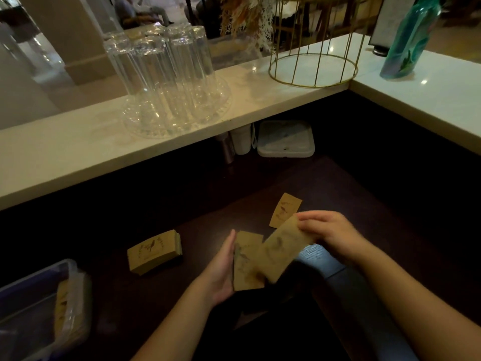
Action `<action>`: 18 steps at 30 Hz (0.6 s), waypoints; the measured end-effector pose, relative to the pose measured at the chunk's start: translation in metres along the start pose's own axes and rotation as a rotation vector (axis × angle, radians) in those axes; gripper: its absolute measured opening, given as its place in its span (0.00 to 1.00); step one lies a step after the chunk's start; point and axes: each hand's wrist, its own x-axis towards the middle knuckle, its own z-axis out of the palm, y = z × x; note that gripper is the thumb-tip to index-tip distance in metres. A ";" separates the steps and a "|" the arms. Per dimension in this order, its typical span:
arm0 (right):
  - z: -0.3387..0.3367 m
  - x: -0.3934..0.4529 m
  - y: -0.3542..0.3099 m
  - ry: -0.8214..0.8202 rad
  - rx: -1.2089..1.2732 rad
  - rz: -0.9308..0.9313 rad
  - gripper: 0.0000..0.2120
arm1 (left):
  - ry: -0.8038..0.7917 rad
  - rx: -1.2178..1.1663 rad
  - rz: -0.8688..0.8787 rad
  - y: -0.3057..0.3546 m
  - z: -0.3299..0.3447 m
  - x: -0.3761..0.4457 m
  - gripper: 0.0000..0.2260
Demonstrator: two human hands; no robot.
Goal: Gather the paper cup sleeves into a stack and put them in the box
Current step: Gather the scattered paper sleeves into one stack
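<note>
Hands met low in the centre of the frame over a dark wooden counter (208, 313). The left hand (222, 272) cupped a small stack of sleeves (246, 267) from its left side, palm against the edge, holding it upright. The right hand (329, 231) pinched one end of a single sleeve (283, 247), blurred, tilted and overlapping the top right of that stack.

Another loose sleeve (285, 208) lay flat on the counter just above the right hand, partly hidden by the fingers. A thicker bundle of sleeves (154, 251), printed with a bird mark, rested on the counter at centre left, well apart from the hands.

At the lower left corner of the frame stood a clear plastic box (31, 295) with more sleeves (66, 306) leaning against its right wall.

Across the upper half ran a pale raised ledge (65, 149). On it, upper left, upturned drinking glasses (161, 71) stood on a glass tray (221, 110); upper centre right, a gold wire basket (313, 61); far upper right, a teal bottle (408, 40). Under the ledge sat a white lidded container (286, 139).
</note>
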 end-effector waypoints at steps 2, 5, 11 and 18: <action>0.026 0.002 -0.007 -0.117 -0.217 -0.017 0.07 | -0.050 0.041 -0.027 -0.004 0.007 0.000 0.27; 0.053 0.010 -0.009 -0.226 -0.453 -0.057 0.09 | -0.120 0.127 -0.051 -0.011 0.011 -0.007 0.18; 0.064 0.038 0.009 -0.140 -0.814 -0.164 0.11 | -0.116 0.086 -0.004 -0.026 -0.006 -0.022 0.21; 0.013 0.097 0.020 0.144 -1.151 0.168 0.41 | 0.049 -0.052 0.098 -0.033 -0.047 -0.046 0.20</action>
